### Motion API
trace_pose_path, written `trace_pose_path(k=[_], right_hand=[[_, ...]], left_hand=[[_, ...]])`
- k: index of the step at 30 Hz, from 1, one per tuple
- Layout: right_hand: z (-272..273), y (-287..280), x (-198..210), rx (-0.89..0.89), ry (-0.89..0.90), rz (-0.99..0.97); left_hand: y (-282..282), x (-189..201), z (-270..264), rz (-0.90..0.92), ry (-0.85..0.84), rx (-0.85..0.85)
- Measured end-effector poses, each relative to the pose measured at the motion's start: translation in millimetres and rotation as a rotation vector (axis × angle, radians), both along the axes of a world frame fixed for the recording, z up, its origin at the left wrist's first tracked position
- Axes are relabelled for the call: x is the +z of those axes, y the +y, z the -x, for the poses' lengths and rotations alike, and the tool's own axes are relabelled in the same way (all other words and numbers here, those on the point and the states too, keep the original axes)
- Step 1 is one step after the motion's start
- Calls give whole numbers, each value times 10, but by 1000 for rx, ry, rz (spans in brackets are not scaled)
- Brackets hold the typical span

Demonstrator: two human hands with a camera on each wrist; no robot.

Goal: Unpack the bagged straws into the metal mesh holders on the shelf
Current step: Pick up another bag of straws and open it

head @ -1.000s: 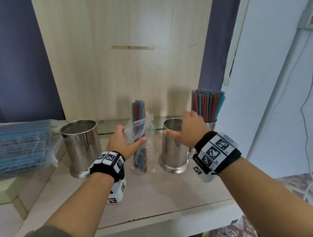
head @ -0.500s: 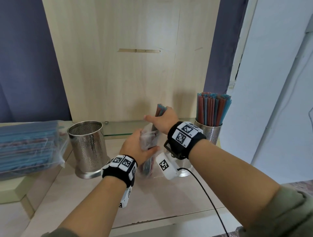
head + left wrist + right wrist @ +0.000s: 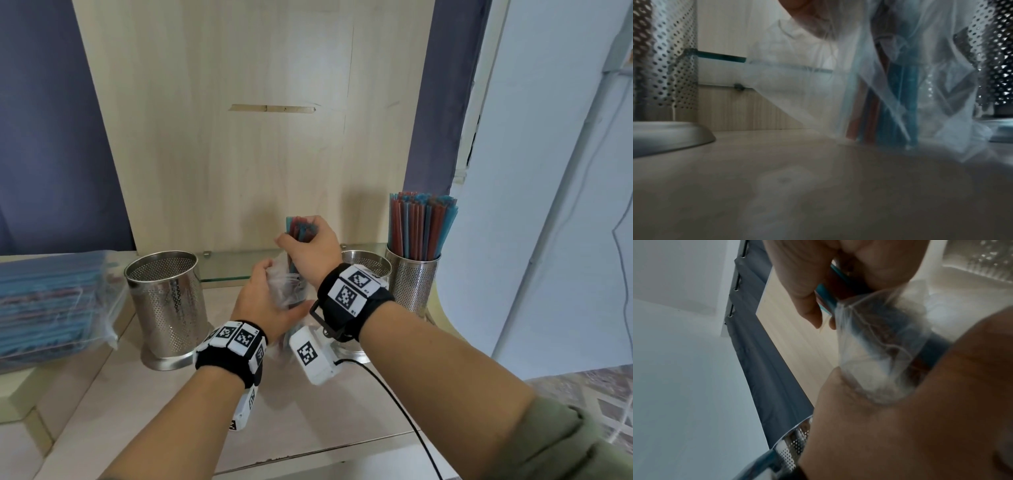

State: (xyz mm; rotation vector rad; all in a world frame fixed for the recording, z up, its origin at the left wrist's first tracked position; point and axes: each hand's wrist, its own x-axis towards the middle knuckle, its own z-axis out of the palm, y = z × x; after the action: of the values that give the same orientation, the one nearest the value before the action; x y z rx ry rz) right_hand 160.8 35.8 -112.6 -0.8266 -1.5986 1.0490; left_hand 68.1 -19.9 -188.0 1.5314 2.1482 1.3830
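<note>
A clear plastic bag [image 3: 286, 291] of red and blue straws [image 3: 299, 228] stands upright on the wooden shelf [image 3: 171, 394]. My left hand [image 3: 265, 301] grips the bag [image 3: 890, 68] around its middle. My right hand [image 3: 308, 245] grips the straw tops [image 3: 828, 293] that stick out above the bag [image 3: 879, 340]. An empty mesh holder [image 3: 168, 301] stands to the left. A second empty holder [image 3: 368, 263] sits behind my right wrist. A third holder [image 3: 412, 284] at the right is full of straws.
A stack of more bagged straws [image 3: 51, 308] lies at the far left. A glass ledge [image 3: 233, 267] runs along the wooden back panel. A white wall [image 3: 548, 171] closes in the right side. A black cable [image 3: 404, 411] trails from my right wrist.
My right hand left the rim of the middle holder, moved left and took hold of the straw tops. The left hand kept its grip on the bag.
</note>
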Motion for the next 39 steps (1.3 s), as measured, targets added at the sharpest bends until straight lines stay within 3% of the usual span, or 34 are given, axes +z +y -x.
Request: trace_pose_path(k=[5, 12, 18, 21, 24, 29, 33, 37, 39], right_hand=[[3, 35, -47, -51, -140, 11], [-284, 159, 722, -26, 108, -104], [-738, 274, 1466, 94, 401, -35], [-934, 367, 1637, 67, 432, -36], [-975, 504, 1526, -6, 263, -90], [-844, 673, 894, -107, -97, -147], [-783, 702, 461, -103, -242, -96], [-755, 756, 266, -82, -290, 7], [-765, 810, 222, -100, -417, -25]], left_hand=[[8, 10, -7, 27, 10, -8], [9, 9, -16, 40, 43, 13], [34, -39, 3, 57, 98, 54], [53, -46, 13, 62, 119, 65], [57, -54, 14, 60, 126, 66], [52, -47, 11, 63, 152, 62], [45, -48, 13, 56, 153, 59], [56, -54, 21, 48, 147, 54], [55, -57, 23, 47, 149, 54]])
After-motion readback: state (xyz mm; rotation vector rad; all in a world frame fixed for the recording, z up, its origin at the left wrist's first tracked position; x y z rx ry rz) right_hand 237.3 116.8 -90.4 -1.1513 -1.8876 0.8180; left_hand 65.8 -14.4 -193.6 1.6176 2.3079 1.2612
